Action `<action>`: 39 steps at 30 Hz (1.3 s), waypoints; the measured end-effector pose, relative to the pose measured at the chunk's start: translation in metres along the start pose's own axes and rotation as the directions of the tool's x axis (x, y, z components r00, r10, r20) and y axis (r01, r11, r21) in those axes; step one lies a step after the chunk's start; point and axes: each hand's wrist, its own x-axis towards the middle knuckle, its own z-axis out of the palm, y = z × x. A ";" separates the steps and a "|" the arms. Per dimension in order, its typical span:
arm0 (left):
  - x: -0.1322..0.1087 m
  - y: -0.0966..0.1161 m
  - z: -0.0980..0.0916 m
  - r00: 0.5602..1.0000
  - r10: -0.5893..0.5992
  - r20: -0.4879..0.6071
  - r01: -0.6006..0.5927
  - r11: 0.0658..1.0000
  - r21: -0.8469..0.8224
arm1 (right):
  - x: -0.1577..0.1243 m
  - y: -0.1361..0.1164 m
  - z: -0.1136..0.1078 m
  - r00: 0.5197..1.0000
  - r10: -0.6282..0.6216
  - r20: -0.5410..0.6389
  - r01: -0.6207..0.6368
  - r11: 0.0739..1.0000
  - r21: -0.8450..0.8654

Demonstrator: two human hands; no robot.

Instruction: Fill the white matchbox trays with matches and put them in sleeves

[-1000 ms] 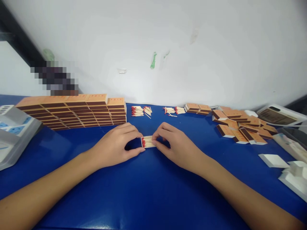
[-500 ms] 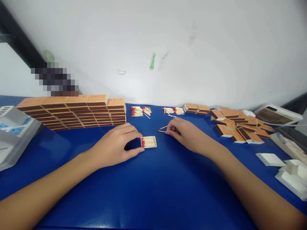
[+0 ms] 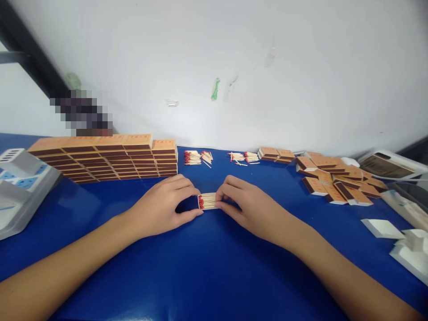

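Together, L hand & R hand pinch 1 match tray.

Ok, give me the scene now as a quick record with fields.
left hand: pinches the match tray at its left end
right hand: fingers close on its right end
match tray: white, open, full, red heads leftward, on blue table
stacked boxes: neat wall, back left
loose matches: piles by wall
loose boxes: heap at right
white trays: right edge
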 end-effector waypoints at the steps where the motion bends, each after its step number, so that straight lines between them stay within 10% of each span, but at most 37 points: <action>1: 0.000 0.000 0.000 1.000 0.005 -0.001 -0.005 1.000 0.000 | 0.000 0.001 -0.001 1.000 -0.002 -0.008 0.002 1.000 0.003; 13: -0.002 0.001 0.000 1.000 0.020 -0.013 -0.020 1.000 0.010 | 0.006 0.066 -0.006 0.984 0.157 -0.083 -0.161 0.986 -0.045; 24: 0.000 0.004 0.001 1.000 0.000 -0.001 0.000 1.000 -0.003 | 0.008 0.005 0.011 0.989 -0.025 -0.146 0.022 1.000 -0.023; 39: 0.000 0.002 0.003 1.000 -0.009 -0.004 0.008 1.000 -0.029 | 0.010 0.007 0.019 0.988 -0.015 -0.155 0.021 0.999 0.036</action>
